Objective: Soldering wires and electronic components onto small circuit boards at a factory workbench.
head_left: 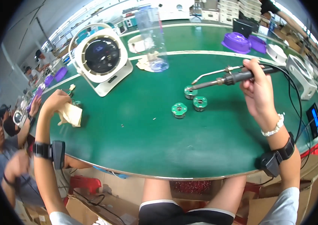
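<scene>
My right hand point(257, 88) grips a soldering iron point(237, 77) with a thin metal feed tube point(213, 74) running along it. The iron's tip reaches the top of a small round motor coil with a green circuit board point(191, 92); whether it touches is hard to tell. Two similar coils stand close by, a right one point(200, 103) and a nearer one point(179, 110). At the left, my left hand point(58, 100) is closed, its fingertips hidden, beside a crumpled cream cloth point(70, 114). Small green parts point(76, 102) show just past those fingers.
A white fan-like unit point(100, 60) stands at the back left, beside a clear plastic bottle point(153, 45). Purple bowl-shaped covers point(237, 42) lie at the back right. Black cables point(297, 101) loop at the right near a small lit display point(315, 119). Other people sit at the left.
</scene>
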Tool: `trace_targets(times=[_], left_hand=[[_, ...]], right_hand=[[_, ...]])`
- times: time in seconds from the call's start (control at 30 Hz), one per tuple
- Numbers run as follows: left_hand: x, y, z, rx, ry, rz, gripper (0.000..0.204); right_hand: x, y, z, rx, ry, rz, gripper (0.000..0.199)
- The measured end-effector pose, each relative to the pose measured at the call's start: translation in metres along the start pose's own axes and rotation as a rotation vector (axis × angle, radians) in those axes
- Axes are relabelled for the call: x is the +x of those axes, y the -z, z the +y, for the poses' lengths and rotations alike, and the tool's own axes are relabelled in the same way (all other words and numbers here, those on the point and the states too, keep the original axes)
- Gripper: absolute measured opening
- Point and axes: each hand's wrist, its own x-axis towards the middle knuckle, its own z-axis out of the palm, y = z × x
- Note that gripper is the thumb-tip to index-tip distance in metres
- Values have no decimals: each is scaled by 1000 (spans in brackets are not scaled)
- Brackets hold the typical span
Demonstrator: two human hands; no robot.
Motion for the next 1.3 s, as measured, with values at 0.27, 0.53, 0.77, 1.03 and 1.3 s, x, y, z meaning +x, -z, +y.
trace_targets(times=[0.27,0.53,0.77,1.03,1.3], left_hand=[[-82,-57,181,-115,-529,-92,19],[-99,-115,219,-361,-824,-73,14],[-104,-121,217,-545,-673,-76,6],[-103,-125,212,-553,-743,-52,8],[-107,-127,214,-654,-718,-125,11]], right_hand=[[-1,7,-3,-37,25,-27,14],[5,6,8,-140,119,4,20],[2,8,14,-234,124,-83,20],[0,2,18,-258,261,-71,19],[-3,0,20,-286,257,-82,17]])
